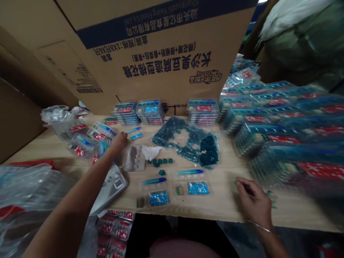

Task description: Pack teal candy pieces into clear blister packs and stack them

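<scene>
Two hands (254, 200), at least three pens (190, 172)

Left arm (77, 193) outstretched, right hand (254, 201) low

The bare left arm slants inward and away, ending in a bunched left hand (120, 141), palm hidden. The right hand sits nearer the body, fingers curled, thumb close to the index finger.

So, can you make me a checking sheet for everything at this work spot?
Surface: pale wood-grain tabletop, crowded.
Job's things: two clear plastic trays, each with a blue pen and blue patterned packet; clear plastic bag of teal pieces.
Clutter: crumpled white sheet; loose teal squares.
Grip: left hand near another blue pen, touch unclear; right hand pinched, contents unclear.
Cables: nothing seen.
Surroundings: brown cardboard box behind; stacks of clear packs at right.
</scene>
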`<state>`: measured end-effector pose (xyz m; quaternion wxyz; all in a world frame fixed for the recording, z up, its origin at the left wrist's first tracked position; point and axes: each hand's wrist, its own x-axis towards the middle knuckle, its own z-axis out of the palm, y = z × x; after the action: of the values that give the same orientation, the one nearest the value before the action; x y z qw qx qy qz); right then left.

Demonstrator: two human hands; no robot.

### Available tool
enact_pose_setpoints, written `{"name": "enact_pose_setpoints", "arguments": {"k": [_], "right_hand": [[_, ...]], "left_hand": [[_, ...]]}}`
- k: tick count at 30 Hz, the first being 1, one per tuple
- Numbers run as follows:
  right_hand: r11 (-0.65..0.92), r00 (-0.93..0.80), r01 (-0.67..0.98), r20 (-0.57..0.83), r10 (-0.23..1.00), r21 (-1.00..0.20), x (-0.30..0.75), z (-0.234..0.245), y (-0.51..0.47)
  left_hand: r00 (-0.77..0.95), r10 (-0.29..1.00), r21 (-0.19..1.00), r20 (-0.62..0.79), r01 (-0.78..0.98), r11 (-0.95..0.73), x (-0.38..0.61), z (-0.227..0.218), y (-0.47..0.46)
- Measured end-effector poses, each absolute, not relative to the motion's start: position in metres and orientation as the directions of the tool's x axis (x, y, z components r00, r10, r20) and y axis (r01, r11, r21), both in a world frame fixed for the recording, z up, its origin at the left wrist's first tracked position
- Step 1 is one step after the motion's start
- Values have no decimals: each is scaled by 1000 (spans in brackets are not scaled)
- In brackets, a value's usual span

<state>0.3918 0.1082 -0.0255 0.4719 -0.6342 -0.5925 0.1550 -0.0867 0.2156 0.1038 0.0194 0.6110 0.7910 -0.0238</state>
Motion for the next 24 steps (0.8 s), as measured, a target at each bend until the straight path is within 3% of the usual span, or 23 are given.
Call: {"name": "enact_pose_setpoints", "arguments": {"k": [3, 5, 8, 12, 18, 24], "right_hand": [[180, 186, 438, 284, 941, -881, 364, -2, 117], [210, 11, 311, 224, 974, -927, 329, 14, 131], [264, -343, 176, 193, 919, -948, 252, 33, 165], [419, -614, 329, 145, 776, -846, 123, 47, 220], [497, -694, 421, 83, 715, -759, -28, 46, 275], [588, -768, 510, -25, 640, -628, -68, 31, 287]], "left_hand": [[-232, 967, -38, 108, 971, 237, -72, 115, 159], [-119, 940, -46, 318, 989, 141, -57, 108, 104], [-21, 882, -60, 470, 997, 56, -37, 75, 22], [-127, 833, -65, 539, 980, 191, -32, 28, -44], [-255, 834, -93, 489, 935, 341, -44, -5, -60], [-298, 848, -112, 439, 918, 381, -50, -23, -61]]}}
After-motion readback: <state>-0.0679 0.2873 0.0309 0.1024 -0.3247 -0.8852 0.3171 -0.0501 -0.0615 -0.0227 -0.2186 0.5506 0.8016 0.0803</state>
